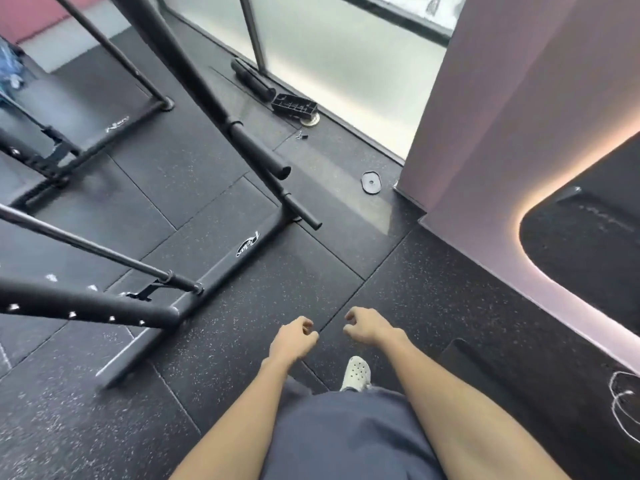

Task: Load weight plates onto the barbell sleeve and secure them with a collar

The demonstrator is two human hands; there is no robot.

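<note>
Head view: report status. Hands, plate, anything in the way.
Both empty: left hand, right hand, loosely curled. Untouched small plate flat on floor by wall. Bare sleeve. Nothing between hands and plate.

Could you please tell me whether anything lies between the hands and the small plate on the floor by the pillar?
Nothing visible does. Only bare rubber floor lies between the left hand, the right hand and the small plate. The rack's short peg ends to the left of that path.
</note>
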